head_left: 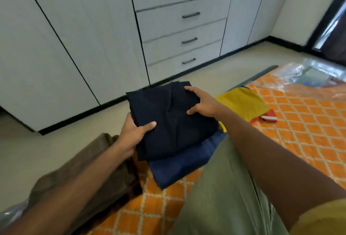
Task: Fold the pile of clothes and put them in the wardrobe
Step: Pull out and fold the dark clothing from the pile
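Past the olive-clad leg [221, 188], the folded navy garment [168, 122] sits between both hands: left hand [134, 131] pinching its near-left edge, right hand [204, 103] clasping its far-right side. The wardrobe [74, 47], doors closed, stands straight ahead beyond the hands.

folded garment [168, 120]: very dark navy, plain
cloth beneath it [179, 165]: mid blue, plain
bedspread [299, 122]: orange, cream lattice of diamonds
crumpled garment [243, 101]: mustard yellow
small item [268, 117]: red and white
wardrobe [78, 34]: pale grey-white, black seams and plinth
drawer handles [191, 15]: dark
floor [46, 150]: beige
shorts [224, 188]: olive green, finely ribbed
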